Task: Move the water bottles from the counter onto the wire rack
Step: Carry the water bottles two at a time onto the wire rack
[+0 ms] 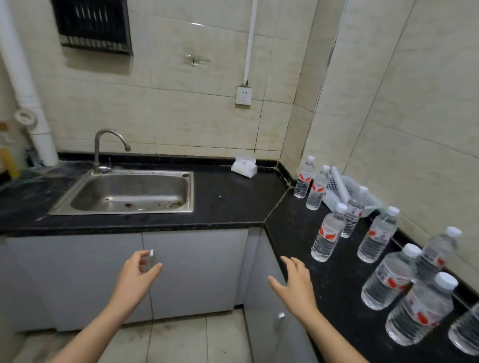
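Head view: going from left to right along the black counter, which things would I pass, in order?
yellow bottle → sink → tissue pack → water bottles, which run on to the right edge. The faucet and the white basket are left out because they overlap their neighbours.

Steel sink [187, 195], tap [99, 149], tissue pack [243, 166]

Head view, wide-angle, worn by you. The camera looks forward and down from above the counter [232, 202] into its inner corner. The sink [129, 191] lies ahead to your left; the water bottles [327, 233] line the right wing, the nearest cut by the frame edge. Your left hand [137, 272] and right hand [294, 283] sit low in frame, close to the lens. The wire rack [92, 18] marks the top left limit.
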Action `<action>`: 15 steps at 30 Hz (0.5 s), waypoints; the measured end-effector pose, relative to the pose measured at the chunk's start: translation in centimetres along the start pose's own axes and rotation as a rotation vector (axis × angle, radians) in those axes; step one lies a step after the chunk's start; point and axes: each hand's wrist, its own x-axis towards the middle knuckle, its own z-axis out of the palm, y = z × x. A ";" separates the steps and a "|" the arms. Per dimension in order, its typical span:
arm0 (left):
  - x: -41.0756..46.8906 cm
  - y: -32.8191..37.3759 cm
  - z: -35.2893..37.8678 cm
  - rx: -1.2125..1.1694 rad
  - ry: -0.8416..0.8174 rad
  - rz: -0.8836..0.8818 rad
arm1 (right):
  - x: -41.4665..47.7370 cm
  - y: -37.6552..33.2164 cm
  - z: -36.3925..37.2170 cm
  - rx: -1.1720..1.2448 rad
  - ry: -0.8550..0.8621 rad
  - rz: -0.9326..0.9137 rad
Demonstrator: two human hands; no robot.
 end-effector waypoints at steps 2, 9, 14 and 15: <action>3.5 0.3 1.5 0.000 -0.004 0.006 | 2.9 -0.1 0.3 -0.013 0.001 0.008; 16.9 2.1 7.3 -0.051 -0.092 0.030 | 14.8 -1.1 2.3 -0.045 0.036 0.108; 27.4 5.9 13.6 -0.076 -0.251 0.083 | 23.5 -2.4 1.8 0.007 0.143 0.199; 28.6 6.4 15.2 -0.071 -0.282 0.087 | 24.3 -2.2 1.9 0.019 0.144 0.227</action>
